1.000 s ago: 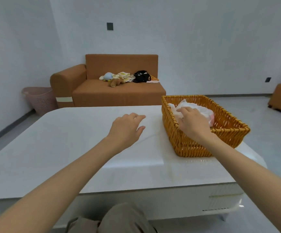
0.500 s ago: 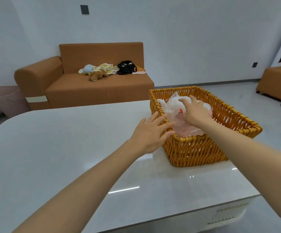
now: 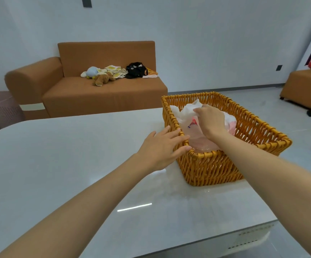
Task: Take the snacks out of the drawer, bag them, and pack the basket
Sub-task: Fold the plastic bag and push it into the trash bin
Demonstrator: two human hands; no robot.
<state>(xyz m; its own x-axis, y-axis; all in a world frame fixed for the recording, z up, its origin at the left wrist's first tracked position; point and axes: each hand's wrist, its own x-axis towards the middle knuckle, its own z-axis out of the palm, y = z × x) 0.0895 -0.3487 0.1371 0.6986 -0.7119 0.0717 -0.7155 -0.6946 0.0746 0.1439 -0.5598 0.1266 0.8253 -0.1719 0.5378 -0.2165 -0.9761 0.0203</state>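
Note:
An orange wicker basket stands on the right part of the white table. Inside it lies a translucent white plastic bag with pinkish contents showing through. My right hand reaches into the basket and pinches the bunched top of the bag. My left hand lies with straight fingers against the basket's near left rim and wall. The drawer is not in view.
Behind the table is a brown sofa with plush toys, papers and a black bag on it. A pink laundry basket sits at the far left, a brown ottoman at the far right.
My left hand has moved right across the table and now touches the basket's rim. My right hand stays in the basket, its fingers now gathered on the bag's top.

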